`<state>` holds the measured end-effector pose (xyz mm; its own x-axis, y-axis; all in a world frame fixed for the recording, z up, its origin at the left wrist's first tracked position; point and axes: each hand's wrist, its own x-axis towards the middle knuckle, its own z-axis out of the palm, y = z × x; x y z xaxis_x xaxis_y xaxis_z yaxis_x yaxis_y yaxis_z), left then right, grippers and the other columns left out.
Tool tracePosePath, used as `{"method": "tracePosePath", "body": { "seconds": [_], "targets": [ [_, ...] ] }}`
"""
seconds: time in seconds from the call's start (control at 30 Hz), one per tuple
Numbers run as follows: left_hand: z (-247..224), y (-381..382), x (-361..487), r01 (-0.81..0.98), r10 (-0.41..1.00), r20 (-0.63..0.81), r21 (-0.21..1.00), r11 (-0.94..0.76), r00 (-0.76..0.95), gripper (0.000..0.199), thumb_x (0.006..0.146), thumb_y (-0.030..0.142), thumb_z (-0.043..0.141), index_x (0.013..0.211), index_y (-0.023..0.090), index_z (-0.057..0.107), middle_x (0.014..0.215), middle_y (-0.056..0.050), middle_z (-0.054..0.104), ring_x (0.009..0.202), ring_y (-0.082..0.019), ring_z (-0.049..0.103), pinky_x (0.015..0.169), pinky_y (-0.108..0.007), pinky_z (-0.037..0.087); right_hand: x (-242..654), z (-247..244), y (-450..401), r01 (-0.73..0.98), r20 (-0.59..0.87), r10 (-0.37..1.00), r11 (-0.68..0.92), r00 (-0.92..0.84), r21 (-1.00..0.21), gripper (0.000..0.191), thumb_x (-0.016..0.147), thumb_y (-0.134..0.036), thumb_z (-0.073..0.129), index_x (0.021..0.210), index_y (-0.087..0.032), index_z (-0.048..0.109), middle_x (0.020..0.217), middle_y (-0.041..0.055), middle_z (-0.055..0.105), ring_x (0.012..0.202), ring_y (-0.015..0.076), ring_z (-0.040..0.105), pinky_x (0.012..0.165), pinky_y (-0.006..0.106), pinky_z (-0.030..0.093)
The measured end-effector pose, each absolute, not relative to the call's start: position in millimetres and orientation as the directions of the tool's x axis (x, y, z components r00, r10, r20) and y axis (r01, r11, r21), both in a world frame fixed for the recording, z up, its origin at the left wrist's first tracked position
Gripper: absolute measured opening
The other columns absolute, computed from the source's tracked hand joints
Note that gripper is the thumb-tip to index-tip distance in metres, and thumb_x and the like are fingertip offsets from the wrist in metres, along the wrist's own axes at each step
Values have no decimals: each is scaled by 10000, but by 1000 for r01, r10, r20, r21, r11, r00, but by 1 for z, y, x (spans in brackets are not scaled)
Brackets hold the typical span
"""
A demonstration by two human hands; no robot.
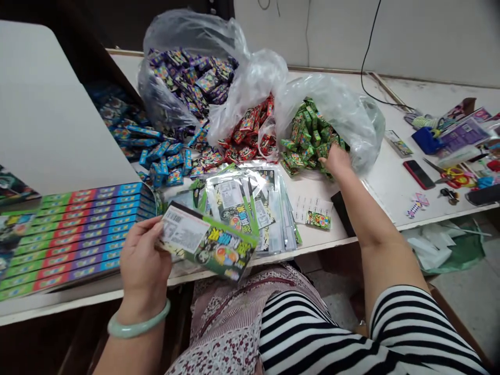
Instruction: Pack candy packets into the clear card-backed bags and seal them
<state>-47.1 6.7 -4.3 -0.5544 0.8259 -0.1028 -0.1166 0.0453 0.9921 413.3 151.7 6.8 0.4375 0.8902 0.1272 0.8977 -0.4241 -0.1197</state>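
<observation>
White worktop (312, 240): set against a pale wall (336, 41), crowded with small bright packets and printed packaging.
Left hand (144, 255): closed on one end of a printed pouch (219, 245), thumb on top.
Right hand (336, 159): sunk among green packets (307, 127) at the mouth of a clear bag (363, 125); fingertips partly hidden, no telling whether gripping one.
Finished, by appearances: green, red, purple and blue rows layered neatly in a striped stack (82, 229) at far left.
Remaining, apparently: plenty, with blue packets (174, 161), purple packets (195, 78), red packets (250, 127) and green ones heaped loose, plus a spread of flat pouches (234, 203) at centre.
Pouch position: held over the worktop's front edge, between stack and spread, contents not visible.
Pouch direction: printed face up, long axis slanting from left hand down to the right; barcode end at the fingers, colourful-lettered end pointing right and slightly lapward.
</observation>
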Motion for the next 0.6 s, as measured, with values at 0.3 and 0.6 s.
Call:
{"method": "tracePosePath", "body": {
  "seconds": [0.3, 0.6],
  "targets": [
    [-21, 6, -52, -296, 899, -254, 943, 149, -358, 400, 666, 266, 860, 960, 273, 588, 937, 71, 728, 884, -143, 677, 696, -275, 601, 414, 2, 132, 660, 211, 908, -90, 362, -746, 169, 794, -280, 597, 915, -171, 643, 908, 62, 709, 858, 198, 624, 780, 322, 497],
    [-60, -10, -66, -43, 942, -115, 993, 107, -315, 630, 670, 440, 851, 1144, 244, 486, 1002, -20, 704, 905, -181, 697, 732, -294, 592, 328, 1, 84, -11, -176, 984, -176, 17, -984, 460, 594, -474, 796, 918, -215, 597, 773, -32, 610, 584, 88, 513, 476, 215, 428]
  ]
}}
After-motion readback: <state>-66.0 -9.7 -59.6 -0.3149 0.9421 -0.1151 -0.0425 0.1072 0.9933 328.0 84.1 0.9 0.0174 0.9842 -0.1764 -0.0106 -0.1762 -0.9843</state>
